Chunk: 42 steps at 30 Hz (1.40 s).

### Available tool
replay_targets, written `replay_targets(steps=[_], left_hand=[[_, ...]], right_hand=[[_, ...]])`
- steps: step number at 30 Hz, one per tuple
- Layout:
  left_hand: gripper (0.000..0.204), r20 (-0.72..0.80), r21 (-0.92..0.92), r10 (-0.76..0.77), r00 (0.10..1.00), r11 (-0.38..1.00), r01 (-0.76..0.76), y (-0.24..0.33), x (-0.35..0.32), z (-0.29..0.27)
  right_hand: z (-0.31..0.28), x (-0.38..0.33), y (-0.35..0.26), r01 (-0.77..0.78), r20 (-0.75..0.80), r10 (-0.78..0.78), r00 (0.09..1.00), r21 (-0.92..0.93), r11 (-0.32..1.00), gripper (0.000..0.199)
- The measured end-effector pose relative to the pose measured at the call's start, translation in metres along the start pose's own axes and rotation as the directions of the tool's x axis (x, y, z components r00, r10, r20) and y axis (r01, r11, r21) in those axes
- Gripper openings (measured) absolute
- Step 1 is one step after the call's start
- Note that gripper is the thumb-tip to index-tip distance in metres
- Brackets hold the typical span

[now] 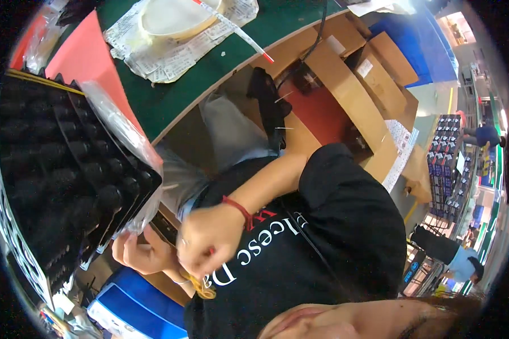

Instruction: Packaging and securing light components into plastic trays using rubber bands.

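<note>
Pinching together close to the chest, the right hand (209,237), a red cord at its wrist, closes its fingers on yellow rubber bands (201,288) dangling below; how many cannot be made out. Partly hidden behind it, the left hand (141,251) curls at the bottom edge of a stack of black moulded trays (62,164), ribbed and glossy, wrapped in clear crinkled plastic film (124,135); its grip stays unclear. Beyond, the green tabletop (209,73) carries printed paper sheets near its far edge.
</note>
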<state>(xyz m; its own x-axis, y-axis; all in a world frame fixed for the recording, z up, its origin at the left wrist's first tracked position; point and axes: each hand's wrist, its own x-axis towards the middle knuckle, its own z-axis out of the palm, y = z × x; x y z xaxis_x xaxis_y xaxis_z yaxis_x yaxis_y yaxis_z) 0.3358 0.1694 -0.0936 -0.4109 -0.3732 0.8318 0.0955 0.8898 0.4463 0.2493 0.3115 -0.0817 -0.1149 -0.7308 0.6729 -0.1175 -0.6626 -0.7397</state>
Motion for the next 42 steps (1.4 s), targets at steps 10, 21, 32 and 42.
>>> replay_targets(steps=[10,21,32,42], left_hand=[[0.011,0.041,0.040,0.091,0.995,0.995,-0.093,-0.002,0.010,0.003],[0.009,0.121,0.096,0.050,0.991,0.993,-0.062,0.005,0.008,-0.009],[0.006,0.117,0.064,-0.006,0.993,0.998,-0.002,0.008,0.011,-0.004],[0.008,0.159,0.139,0.007,0.987,0.990,-0.029,0.014,0.015,-0.004]], right_hand=[[-0.001,-0.007,0.002,-0.059,0.048,0.062,0.997,-0.043,0.997,0.021],[0.007,-0.010,-0.003,0.002,-0.022,-0.003,1.000,-0.048,0.999,0.014],[0.003,-0.013,-0.005,-0.068,-0.029,0.068,0.997,-0.004,0.998,0.014],[-0.001,-0.014,-0.011,-0.076,-0.076,0.079,0.994,0.036,0.996,0.012]])
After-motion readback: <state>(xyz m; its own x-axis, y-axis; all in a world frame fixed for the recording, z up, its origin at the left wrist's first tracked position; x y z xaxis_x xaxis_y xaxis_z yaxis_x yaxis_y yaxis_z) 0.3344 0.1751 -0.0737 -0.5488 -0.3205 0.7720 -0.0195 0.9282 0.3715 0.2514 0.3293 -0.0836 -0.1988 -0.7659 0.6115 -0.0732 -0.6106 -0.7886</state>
